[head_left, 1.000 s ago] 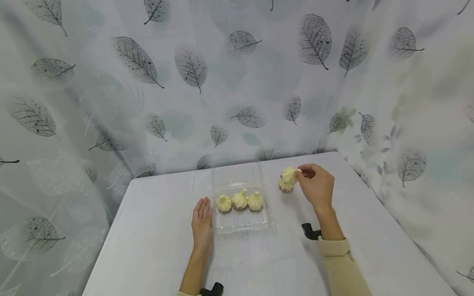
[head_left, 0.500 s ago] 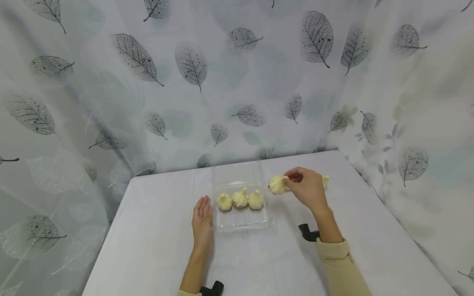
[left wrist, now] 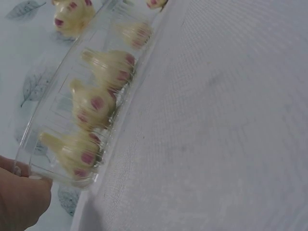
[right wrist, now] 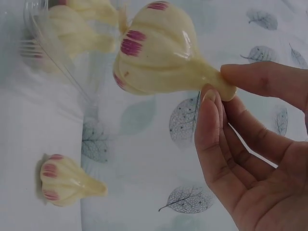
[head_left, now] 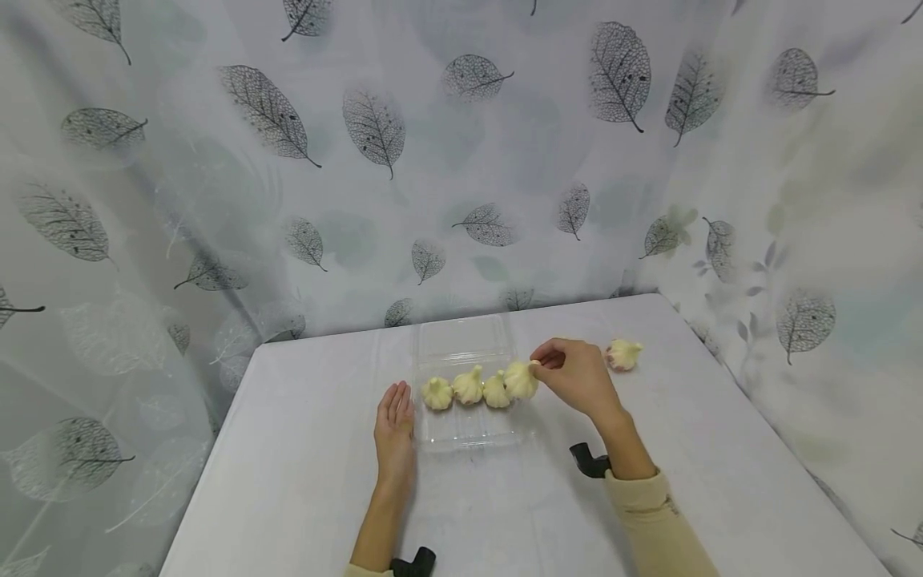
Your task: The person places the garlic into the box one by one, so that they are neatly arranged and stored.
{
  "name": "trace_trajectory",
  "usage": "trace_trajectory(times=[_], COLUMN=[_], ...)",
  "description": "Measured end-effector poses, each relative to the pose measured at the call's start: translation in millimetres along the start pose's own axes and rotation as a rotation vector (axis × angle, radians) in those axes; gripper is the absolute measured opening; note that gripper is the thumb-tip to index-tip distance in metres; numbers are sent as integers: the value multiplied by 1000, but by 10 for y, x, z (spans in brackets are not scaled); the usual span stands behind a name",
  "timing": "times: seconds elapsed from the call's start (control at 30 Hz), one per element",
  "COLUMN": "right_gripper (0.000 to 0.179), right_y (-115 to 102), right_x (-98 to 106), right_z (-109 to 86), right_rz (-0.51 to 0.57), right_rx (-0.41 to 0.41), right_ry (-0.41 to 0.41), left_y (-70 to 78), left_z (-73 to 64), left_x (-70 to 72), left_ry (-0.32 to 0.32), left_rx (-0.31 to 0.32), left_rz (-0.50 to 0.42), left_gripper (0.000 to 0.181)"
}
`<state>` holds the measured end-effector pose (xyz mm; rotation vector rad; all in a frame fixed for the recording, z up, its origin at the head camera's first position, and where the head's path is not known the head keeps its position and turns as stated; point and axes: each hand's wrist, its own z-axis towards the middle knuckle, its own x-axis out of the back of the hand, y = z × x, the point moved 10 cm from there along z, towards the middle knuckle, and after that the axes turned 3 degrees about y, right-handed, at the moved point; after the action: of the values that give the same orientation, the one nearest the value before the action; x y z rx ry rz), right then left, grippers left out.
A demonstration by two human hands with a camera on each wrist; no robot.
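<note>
My right hand [head_left: 578,375] pinches a pale yellow garlic bulb [head_left: 521,381] by its neck, at the right rim of a clear plastic box [head_left: 469,439]. Purple streaks mark the bulb's base [right wrist: 154,48] in the right wrist view. Three more garlic bulbs stand in a row inside the box, the middle bulb [head_left: 467,385] among them. Along the box's left side lies my left hand [head_left: 393,433] with straight fingers. In the left wrist view, its fingertips [left wrist: 36,185] are right at the end of the box.
The box's transparent lid [head_left: 461,338] is folded back behind it. Another garlic bulb [head_left: 623,354] lies on the white table [head_left: 303,465], right of the box. A leaf-patterned curtain [head_left: 404,200] hangs behind and beside the table.
My right hand has carried its garlic bulb left, from the right part of the table to the box's right rim. The bulb left on the table has come into view behind it. The left hand stays put.
</note>
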<state>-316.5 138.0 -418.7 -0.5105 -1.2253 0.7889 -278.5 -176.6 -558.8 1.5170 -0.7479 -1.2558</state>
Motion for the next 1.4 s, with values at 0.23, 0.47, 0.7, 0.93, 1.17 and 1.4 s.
trace_trajectory(times=[0.23, 0.47, 0.7, 0.93, 1.17, 1.4], right_gripper=[8, 5, 7, 11, 13, 13], right_y=[-41, -70, -14, 45, 71, 141], right_x=[-173, -340, -494, -639, -724, -776], right_z=[-17, -28, -18, -18, -31, -33], right_rz=[6, -5, -9, -51, -79, -114], right_rx=[1, 23, 37, 52, 45, 1], right_ry=[-78, -142, -199, -240, -263, -286], left_y=[-1, -18, -17, -24, -15, -18], left_z=[7, 19, 31, 36, 31, 22], left_x=[8, 20, 21, 32, 19, 18], left_ry=[8, 9, 12, 25, 10, 6], left_rx=[-3, -2, -1, 5, 1, 2], left_rz=[4, 15, -3, 5, 14, 8], left_gripper=[55, 55, 55, 54, 54, 54])
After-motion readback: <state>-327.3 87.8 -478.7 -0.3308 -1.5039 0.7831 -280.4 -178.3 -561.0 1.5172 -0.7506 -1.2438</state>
